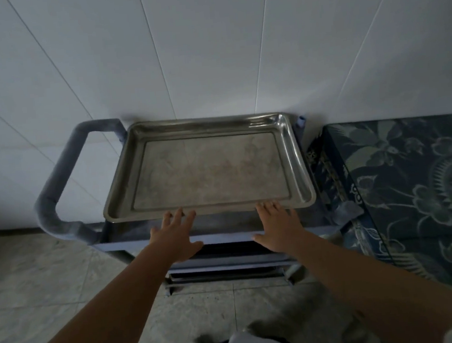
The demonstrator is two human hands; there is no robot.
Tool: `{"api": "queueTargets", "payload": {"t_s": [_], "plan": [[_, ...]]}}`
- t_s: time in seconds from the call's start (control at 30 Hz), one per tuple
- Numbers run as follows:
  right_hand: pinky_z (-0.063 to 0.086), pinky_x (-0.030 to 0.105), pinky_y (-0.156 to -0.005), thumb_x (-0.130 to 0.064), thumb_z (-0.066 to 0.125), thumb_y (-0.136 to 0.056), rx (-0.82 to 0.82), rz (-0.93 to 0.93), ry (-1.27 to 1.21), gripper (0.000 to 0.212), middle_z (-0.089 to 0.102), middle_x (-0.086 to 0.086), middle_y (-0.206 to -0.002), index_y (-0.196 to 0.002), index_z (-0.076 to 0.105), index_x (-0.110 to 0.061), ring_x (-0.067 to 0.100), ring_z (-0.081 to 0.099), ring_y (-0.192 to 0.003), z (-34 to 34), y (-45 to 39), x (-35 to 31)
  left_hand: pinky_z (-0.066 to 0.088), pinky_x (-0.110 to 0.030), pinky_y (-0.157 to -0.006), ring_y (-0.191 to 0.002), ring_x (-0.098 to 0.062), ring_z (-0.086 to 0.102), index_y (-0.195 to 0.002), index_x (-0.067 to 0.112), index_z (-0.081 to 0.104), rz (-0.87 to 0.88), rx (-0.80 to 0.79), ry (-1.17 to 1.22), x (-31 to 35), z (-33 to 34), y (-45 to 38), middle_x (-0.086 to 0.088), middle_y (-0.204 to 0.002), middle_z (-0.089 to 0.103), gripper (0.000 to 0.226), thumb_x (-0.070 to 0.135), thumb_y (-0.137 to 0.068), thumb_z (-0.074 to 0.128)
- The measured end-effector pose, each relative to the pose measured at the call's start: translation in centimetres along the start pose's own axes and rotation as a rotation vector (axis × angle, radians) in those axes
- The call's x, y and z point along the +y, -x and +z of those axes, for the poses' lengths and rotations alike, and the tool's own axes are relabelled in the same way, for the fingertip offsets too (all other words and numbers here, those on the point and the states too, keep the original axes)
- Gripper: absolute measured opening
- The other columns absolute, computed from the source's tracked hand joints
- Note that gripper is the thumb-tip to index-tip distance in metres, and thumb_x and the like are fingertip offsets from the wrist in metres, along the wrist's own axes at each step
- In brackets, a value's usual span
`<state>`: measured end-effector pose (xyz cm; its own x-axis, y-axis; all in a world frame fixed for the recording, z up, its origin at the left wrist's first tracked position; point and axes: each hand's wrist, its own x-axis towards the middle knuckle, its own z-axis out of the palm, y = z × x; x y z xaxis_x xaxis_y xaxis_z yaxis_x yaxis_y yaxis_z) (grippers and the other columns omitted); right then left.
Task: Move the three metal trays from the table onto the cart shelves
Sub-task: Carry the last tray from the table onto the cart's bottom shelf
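Both forearms are being extended forward; the left hand (175, 237) and right hand (276, 225) are being held flat, fingers spread, fingertips touching the near rim of the metal tray (208, 170), nothing gripped. It is lying on the cart (143, 244) top shelf. Judged stiff, light, slippery (rolled rims being the best hold).

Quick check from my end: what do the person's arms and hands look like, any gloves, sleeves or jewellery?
Both the left hand and the right hand are bare, with no gloves, rings or watch visible. The forearms are uncovered as far as the frame shows. A pale fabric edge shows at the bottom right corner, possibly a short sleeve; too little shows to be sure.
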<state>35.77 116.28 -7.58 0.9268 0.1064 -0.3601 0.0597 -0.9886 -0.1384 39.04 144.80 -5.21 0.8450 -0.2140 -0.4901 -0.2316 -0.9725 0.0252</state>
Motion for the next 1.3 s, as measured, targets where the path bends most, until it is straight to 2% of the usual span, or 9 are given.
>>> {"api": "queueTargets", "payload": {"t_s": [0.1,0.23,0.47,0.7,0.9,1.03,1.13,1.3], "plan": [[0.020,0.054,-0.117,-0.064,0.048,-0.087,0.032,-0.034,0.013,0.091,0.019,0.009,-0.163,-0.156,0.009,-0.018,0.030,0.018,-0.148,-0.4,0.1,0.1,0.022,-0.063,-0.116,-0.153,-0.033,0.000,-0.158,0.034,0.001,0.001,0.047,0.023,0.1,0.1,0.0,-0.003,-0.168,-0.001,0.092,0.070,-0.087,0.049],[0.027,0.051,-0.115,-0.060,0.050,-0.088,0.042,-0.052,-0.003,0.086,0.029,0.009,-0.158,-0.155,0.016,-0.018,0.030,0.027,-0.144,-0.7,0.8,0.0,0.027,-0.060,-0.115,-0.153,-0.032,0.001,-0.158,0.035,0.003,0.001,0.065,0.054,0.0,0.7,0.6,-0.003,-0.168,0.002,0.091,0.070,-0.087,0.049],[0.032,0.049,-0.112,-0.059,0.052,-0.087,0.068,-0.035,0.004,0.084,0.031,0.006,-0.157,-0.154,0.019,-0.020,0.028,0.029,-0.142,0.3,2.9,-0.1,0.030,-0.059,-0.115,-0.153,-0.031,-0.001,-0.158,0.034,0.006,0.016,0.093,0.131,0.1,2.1,2.7,-0.002,-0.168,0.003,0.087,0.063,-0.089,0.051],[0.034,0.045,-0.112,-0.054,0.055,-0.089,0.089,-0.032,-0.021,0.082,0.030,0.008,-0.157,-0.154,0.021,-0.018,0.029,0.026,-0.143,1.4,5.4,-0.8,0.036,-0.055,-0.111,-0.152,-0.030,-0.001,-0.157,0.035,0.006,0.017,0.119,0.102,-0.1,3.8,4.8,-0.001,-0.166,0.005,0.086,0.062,-0.089,0.051],[0.026,0.048,-0.117,-0.049,0.057,-0.091,0.030,-0.013,-0.055,0.090,0.010,0.009,-0.164,-0.157,0.005,-0.017,0.032,0.005,-0.151,1.6,6.7,-1.8,0.036,-0.054,-0.111,-0.152,-0.030,-0.003,-0.158,0.033,0.002,0.038,0.072,0.083,-0.4,3.4,5.5,-0.002,-0.167,0.001,0.089,0.060,-0.090,0.052],[0.024,0.053,-0.118,-0.050,0.058,-0.091,-0.032,0.042,-0.052,0.097,-0.012,0.009,-0.166,-0.157,-0.006,-0.020,0.032,-0.009,-0.152,1.9,7.7,-2.6,0.026,-0.054,-0.117,-0.153,-0.030,-0.005,-0.160,0.026,-0.001,0.054,0.022,0.018,-0.7,3.3,6.0,-0.004,-0.168,-0.010,0.094,0.062,-0.090,0.050],[0.025,0.053,-0.117,-0.053,0.056,-0.091,-0.125,0.067,-0.083,0.095,-0.020,0.005,-0.165,-0.158,-0.005,-0.024,0.030,-0.007,-0.152,2.9,9.0,-3.6,0.018,-0.055,-0.120,-0.153,-0.031,-0.005,-0.160,0.024,-0.002,0.075,-0.021,-0.025,-1.6,3.9,7.1,-0.006,-0.168,-0.012,0.095,0.067,-0.090,0.046],[0.023,0.051,-0.118,-0.063,0.056,-0.087,-0.205,0.145,-0.093,0.099,-0.014,0.002,-0.166,-0.158,-0.001,-0.025,0.029,-0.001,-0.153,5.9,12.7,-6.9,0.015,-0.055,-0.120,-0.154,-0.029,-0.006,-0.159,0.029,-0.004,0.104,-0.055,-0.035,-4.0,7.1,11.2,-0.005,-0.168,-0.010,0.097,0.074,-0.087,0.043]]}}
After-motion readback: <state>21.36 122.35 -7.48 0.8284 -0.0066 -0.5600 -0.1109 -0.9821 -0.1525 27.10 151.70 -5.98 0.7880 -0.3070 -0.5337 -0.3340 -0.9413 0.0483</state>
